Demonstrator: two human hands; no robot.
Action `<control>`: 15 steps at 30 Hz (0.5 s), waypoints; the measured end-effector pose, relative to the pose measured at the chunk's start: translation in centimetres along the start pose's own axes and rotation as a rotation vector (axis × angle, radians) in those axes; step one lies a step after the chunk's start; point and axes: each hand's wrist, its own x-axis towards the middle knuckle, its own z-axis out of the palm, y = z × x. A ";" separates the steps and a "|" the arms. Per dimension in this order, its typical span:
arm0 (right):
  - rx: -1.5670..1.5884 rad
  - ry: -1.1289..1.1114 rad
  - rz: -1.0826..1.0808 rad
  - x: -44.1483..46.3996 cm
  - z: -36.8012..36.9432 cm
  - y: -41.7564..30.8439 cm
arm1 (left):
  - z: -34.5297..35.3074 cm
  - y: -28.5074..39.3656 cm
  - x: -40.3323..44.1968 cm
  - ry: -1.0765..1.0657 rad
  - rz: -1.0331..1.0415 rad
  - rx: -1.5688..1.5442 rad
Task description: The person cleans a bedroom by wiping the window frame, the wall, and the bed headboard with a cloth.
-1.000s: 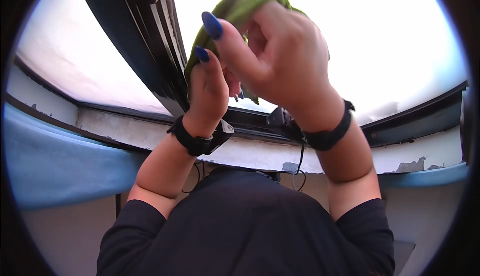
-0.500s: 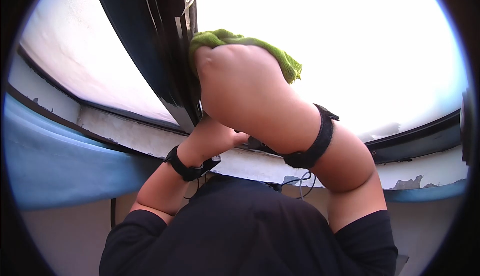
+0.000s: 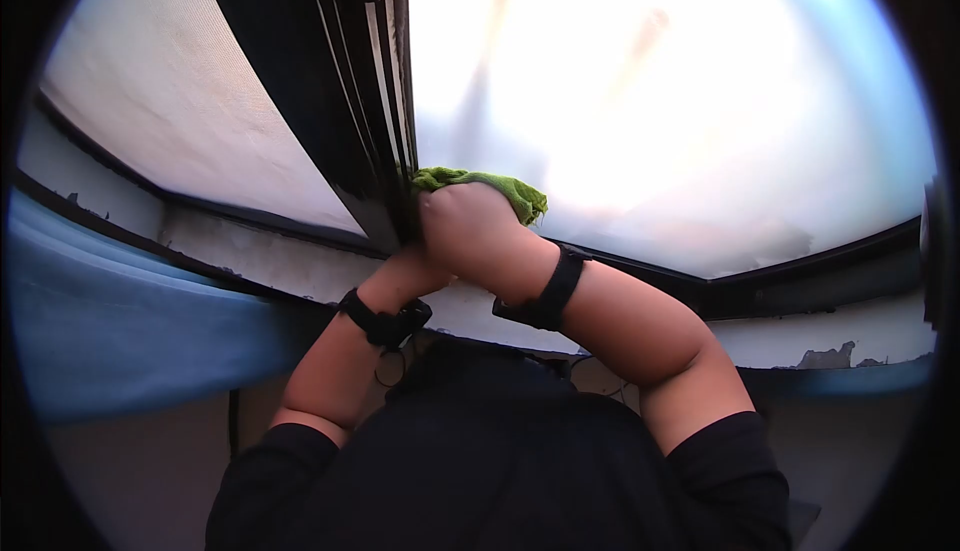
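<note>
A green cloth (image 3: 522, 194) is bunched under my right hand (image 3: 468, 223), low on the window and against the dark window frame (image 3: 385, 131). My right fingers curl out of sight into the cloth, and its frayed end sticks out to the right. Tucked lower and partly behind the right hand, my left hand (image 3: 418, 269) is beside the foot of the frame. Its fingers are hidden. Each wrist wears a black strap with a small dark device.
Bright window glass (image 3: 640, 151) spreads to the right of the frame, and a mesh-like panel (image 3: 170, 91) lies to the left. Below runs a white sill (image 3: 290, 271) with chipped paint. Blue fabric (image 3: 120, 321) hangs at the left, and thin cables loop near my body.
My right hand has moved down the frame with the cloth, toward the sill and closer to me. The left hand stays near the foot of the frame.
</note>
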 end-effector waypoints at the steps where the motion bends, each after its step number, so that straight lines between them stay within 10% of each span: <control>1: -0.010 0.009 -0.002 0.1 0.3 0.0 | 0.0 -0.1 0.0 0.065 0.003 0.085; 11: 0.147 -0.168 0.333 -4.1 1.0 2.0 | 4.1 1.5 2.6 0.178 0.076 0.134; 15: 0.172 -0.166 0.445 -7.1 1.6 3.5 | 4.3 5.0 4.3 -0.250 -0.178 0.065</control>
